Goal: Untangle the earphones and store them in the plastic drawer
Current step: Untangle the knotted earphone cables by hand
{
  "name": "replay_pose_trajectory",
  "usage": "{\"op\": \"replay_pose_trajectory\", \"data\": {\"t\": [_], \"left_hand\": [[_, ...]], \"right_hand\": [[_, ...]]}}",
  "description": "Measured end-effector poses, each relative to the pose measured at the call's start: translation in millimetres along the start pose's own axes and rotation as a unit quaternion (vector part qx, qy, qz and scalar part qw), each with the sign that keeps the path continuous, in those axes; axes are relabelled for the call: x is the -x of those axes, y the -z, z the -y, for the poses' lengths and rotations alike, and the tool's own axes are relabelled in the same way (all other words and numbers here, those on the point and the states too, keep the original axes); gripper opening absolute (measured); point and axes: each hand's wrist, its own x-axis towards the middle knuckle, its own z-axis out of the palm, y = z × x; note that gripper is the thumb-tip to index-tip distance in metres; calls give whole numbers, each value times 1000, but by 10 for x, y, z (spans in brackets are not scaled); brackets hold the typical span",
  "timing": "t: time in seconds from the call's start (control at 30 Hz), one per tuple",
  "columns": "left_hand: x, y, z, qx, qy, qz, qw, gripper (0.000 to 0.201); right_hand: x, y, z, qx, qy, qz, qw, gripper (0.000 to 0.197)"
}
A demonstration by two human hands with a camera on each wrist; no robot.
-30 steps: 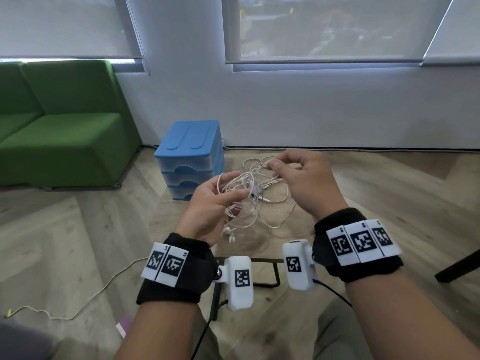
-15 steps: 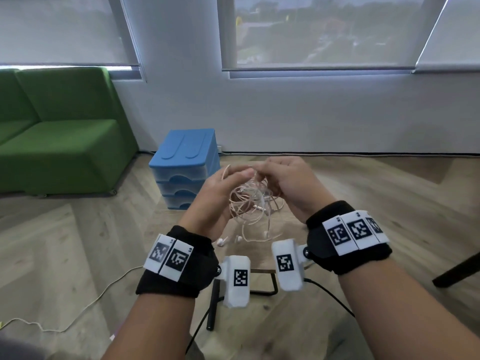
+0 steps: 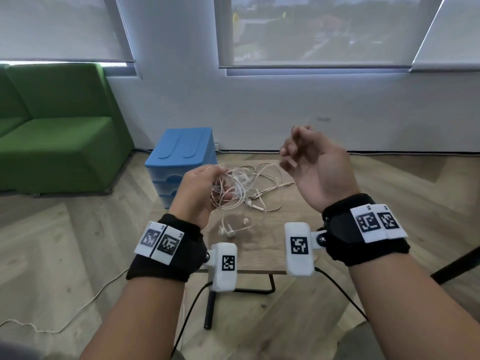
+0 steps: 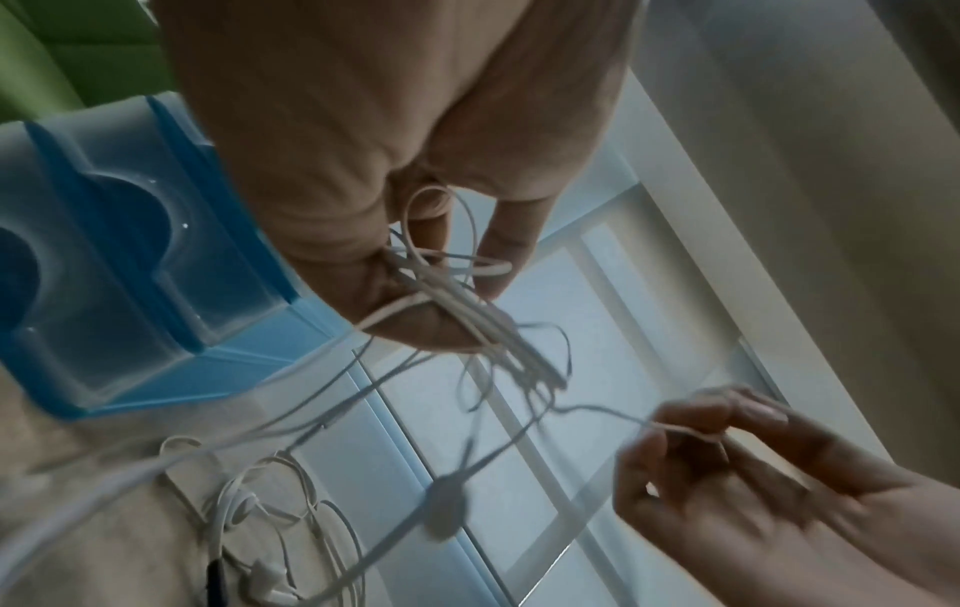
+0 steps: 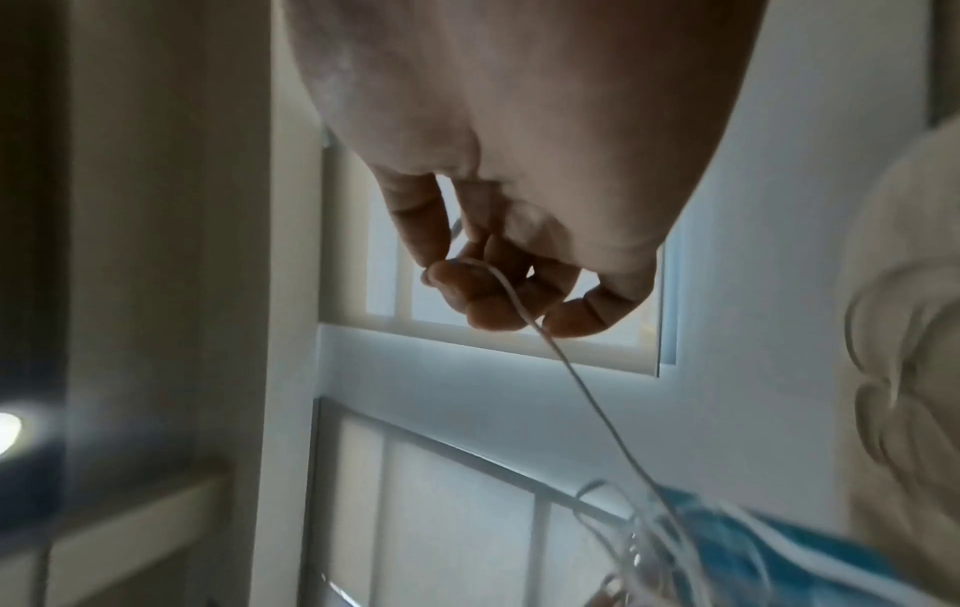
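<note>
The earphones [image 3: 239, 190] are a pale knot of cord hanging over the middle of the bench [image 3: 291, 245], part bunched in the left hand [image 3: 200, 193] and part trailing onto the wood, with two earbuds [image 3: 228, 231] lying on the near side. In the left wrist view the left fingers [image 4: 499, 254] are curled round several strands at once. The right hand [image 3: 314, 167], raised up and to the right, pinches a single strand between thumb and fingertips [image 5: 457, 279], and that strand runs down to the bunch.

The step in hand looks like drawing one cord free of the knot. To do it well, I would loosen the left grip so the strands can slide; clamped hard, the pull would likely only tighten the knot. Follow the pinched strand back to where it crosses the others and feed it through the loops, not tug it.

The drawer [image 3: 181, 167], a blue unit at the far left of the bench, appears shut and must be opened afterwards.
</note>
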Motion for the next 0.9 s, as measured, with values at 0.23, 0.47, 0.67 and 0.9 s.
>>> {"op": "replay_pose_trajectory", "data": {"t": [0.23,0.47,0.67,0.9], "left_hand": [[56,66,-101,53,18,14,998,21],[63,102,-153,91,11,37,995,22],[29,109,-159,103,15,49,993,22],[-53,104,-88,125,39,57,990,22]], "right_hand": [[-13,308,-250,399,13,-90,912,32],[87,452,-571,364,-75,-80,925,15],[67,490,-718,487,-101,-95,862,38],[48,229,-695,464,-2,-3,886,12]]}}
